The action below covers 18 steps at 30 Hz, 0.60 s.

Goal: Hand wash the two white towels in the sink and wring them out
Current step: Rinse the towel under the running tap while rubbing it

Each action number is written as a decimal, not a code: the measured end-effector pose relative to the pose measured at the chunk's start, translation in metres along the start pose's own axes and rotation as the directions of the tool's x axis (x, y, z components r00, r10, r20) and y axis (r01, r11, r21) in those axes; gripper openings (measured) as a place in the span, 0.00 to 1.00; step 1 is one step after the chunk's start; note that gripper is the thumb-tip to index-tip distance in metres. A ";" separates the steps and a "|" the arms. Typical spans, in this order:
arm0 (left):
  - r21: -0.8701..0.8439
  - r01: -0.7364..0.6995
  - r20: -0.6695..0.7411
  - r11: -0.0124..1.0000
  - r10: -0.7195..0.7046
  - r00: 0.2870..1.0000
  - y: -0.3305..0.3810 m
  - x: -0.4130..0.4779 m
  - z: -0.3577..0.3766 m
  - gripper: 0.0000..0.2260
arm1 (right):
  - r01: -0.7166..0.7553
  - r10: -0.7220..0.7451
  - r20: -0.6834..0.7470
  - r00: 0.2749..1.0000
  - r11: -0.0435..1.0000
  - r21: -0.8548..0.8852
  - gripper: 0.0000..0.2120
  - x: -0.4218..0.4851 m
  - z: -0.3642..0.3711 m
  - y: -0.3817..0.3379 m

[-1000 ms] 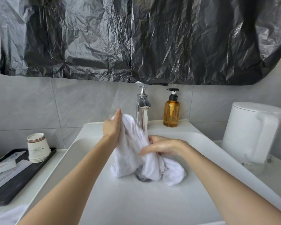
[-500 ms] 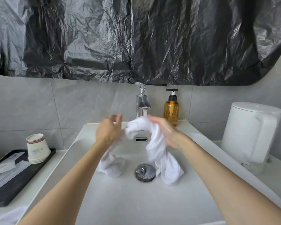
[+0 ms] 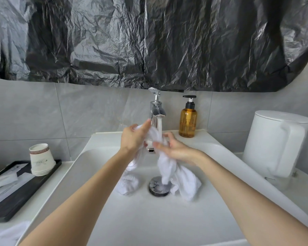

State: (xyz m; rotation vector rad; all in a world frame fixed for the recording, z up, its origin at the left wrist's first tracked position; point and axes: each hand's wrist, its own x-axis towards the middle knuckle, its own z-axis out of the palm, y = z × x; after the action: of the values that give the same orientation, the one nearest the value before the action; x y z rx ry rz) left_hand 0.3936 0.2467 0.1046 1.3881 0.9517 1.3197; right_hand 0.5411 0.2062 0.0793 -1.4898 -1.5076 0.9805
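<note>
Holding the white towel (image 3: 167, 167) bunched between both grips, left hand (image 3: 133, 139) and right hand (image 3: 178, 151) each clamped on it, right under the faucet (image 3: 156, 110) stream, probably so it soaks; loose ends hang below into the sink (image 3: 149, 219).

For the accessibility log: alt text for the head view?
The left hand and right hand hold a white towel under the running faucet, its ends hanging into the sink by the drain. Amber soap bottle behind, paper cups left.
</note>
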 end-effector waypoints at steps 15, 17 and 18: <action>0.057 -0.059 -0.300 0.997 0.074 0.951 0.007 0.023 -0.035 0.21 | 0.244 -0.090 -0.412 0.907 0.909 0.338 0.12 0.002 -0.014 -0.034; 0.052 -0.050 -0.293 0.997 0.063 0.954 0.007 0.022 -0.034 0.19 | 0.207 -0.062 -0.424 0.903 0.930 0.303 0.14 0.007 -0.015 -0.031; 0.040 -0.035 -0.287 0.999 0.045 0.957 0.007 0.022 -0.033 0.19 | 0.169 -0.064 -0.416 0.907 0.960 0.222 0.14 0.009 -0.013 -0.026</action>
State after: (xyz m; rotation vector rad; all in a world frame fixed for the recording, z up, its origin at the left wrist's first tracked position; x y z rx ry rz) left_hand 0.3628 0.2701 0.1151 1.2667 1.1488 1.5718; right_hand 0.5430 0.2150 0.1085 -1.3037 -1.1123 0.7060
